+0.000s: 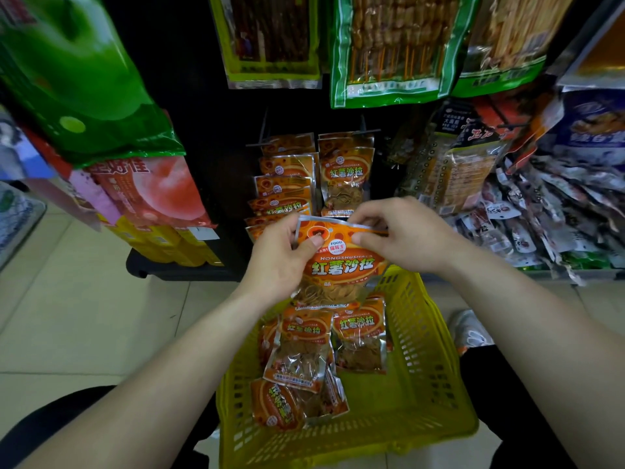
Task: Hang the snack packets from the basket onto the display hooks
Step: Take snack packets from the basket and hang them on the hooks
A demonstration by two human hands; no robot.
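Retail shop, snack aisle. Black upright display panel [209, 147] carries thin metal hooks [260, 142] with identical orange foil snack packets [346, 170] hung in two dense rows, many copies of one product. Above them, large green-edged clear bags of skewered snacks [392, 45] hang the same way. Left: pink and red peach-printed bags [159, 191] in overlapping stacks. Right: loose heap of small silver and dark sachets [558, 214] on a shelf. Yellow slotted plastic shopping basket [422, 367] sits on pale beige tiled floor [67, 316], holding more orange packets. Printed branding everywhere.
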